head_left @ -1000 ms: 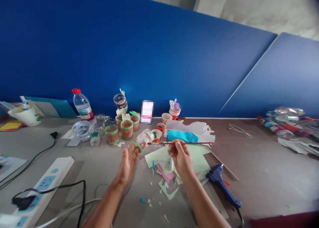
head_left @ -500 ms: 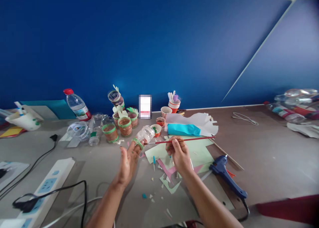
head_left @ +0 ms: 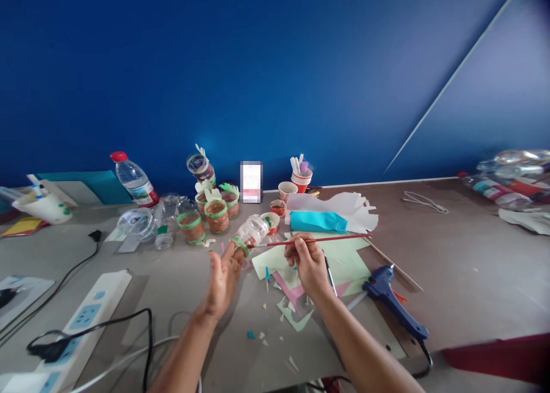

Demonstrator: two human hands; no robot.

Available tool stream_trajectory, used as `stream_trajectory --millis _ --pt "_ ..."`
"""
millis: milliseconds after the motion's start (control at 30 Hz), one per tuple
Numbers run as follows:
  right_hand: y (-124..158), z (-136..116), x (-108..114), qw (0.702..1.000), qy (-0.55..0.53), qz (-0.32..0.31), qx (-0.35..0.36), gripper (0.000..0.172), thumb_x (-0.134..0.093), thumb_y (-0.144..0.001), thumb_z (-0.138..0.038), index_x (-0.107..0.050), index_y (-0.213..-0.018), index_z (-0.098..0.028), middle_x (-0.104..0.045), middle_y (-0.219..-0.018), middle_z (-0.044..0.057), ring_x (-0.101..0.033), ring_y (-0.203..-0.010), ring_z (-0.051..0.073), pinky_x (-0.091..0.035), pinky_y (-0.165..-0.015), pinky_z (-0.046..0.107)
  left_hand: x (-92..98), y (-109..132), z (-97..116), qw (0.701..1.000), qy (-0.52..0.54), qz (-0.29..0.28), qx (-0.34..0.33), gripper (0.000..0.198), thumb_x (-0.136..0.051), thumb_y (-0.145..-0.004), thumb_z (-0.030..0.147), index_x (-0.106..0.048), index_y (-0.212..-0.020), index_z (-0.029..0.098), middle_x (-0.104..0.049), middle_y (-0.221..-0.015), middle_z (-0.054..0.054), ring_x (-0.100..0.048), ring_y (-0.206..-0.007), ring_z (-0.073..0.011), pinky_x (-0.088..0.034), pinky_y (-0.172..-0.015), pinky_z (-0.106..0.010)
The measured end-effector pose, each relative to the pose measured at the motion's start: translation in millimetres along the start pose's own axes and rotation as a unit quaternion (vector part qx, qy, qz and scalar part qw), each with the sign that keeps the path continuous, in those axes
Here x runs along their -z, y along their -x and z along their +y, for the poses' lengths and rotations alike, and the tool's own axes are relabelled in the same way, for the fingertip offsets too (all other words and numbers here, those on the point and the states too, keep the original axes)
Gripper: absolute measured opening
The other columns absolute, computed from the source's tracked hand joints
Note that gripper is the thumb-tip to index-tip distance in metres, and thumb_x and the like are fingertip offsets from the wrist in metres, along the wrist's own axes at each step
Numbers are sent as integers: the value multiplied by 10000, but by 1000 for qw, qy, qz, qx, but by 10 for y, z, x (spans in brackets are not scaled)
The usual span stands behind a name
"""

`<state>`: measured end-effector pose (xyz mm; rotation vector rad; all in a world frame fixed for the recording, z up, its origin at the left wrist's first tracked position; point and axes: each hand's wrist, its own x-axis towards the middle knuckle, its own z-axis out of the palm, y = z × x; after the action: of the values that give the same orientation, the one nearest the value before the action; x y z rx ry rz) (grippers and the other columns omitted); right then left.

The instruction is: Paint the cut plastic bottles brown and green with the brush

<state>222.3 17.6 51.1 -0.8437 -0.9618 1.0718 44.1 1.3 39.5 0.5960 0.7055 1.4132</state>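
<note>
My left hand (head_left: pixel 224 281) holds a cut clear plastic bottle (head_left: pixel 252 230) on its side, with fingers in the green-rimmed open end and the thumb raised apart. My right hand (head_left: pixel 306 261) pinches a thin red paintbrush (head_left: pixel 335 239) level. The brush's tip is at the bottle's green rim. Just past the bottle stands a small paper cup with green paint (head_left: pixel 270 223), and behind it a cup with brown paint (head_left: pixel 278 208). Left of the bottle are several brown-painted bottle cups with green rims (head_left: pixel 217 216), some with pale green paper shapes on top.
A blue glue gun (head_left: pixel 395 301) lies to the right of pale green paper (head_left: pixel 354 259) and scraps. Blue paper (head_left: pixel 318 221) lies behind. A power strip (head_left: pixel 86 318) with black cords is at left. A red-capped bottle (head_left: pixel 134 180) and a phone-like screen (head_left: pixel 251 182) stand by the wall.
The view has shifted slightly. The bottle has tilted a little in my left hand, with the brush tip still at its rim. Both hands keep their holds.
</note>
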Motion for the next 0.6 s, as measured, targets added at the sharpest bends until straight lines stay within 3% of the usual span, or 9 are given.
stream_trajectory --millis 200,600 --pt "-24 16 42 999 22 9 23 326 -611 -833 -525 -555 -802 -205 -595 -574 -24 -482 -453 102 -391 -451 247 0 21 29 1000 -2 0 13 784 -482 -728 799 -661 -1160 169 -681 -1199 -148 -460 -1331 -263 -189 -1183 -394" --pt "-134 70 179 995 46 59 69 291 -581 -863 -500 -546 -842 -212 -627 -598 -31 -503 -457 100 -406 -494 256 -69 47 127 997 -17 -74 7 815 -433 -763 788 -632 -1221 145 -643 -1264 -161 -412 -1365 -278 -214 -1174 -390"
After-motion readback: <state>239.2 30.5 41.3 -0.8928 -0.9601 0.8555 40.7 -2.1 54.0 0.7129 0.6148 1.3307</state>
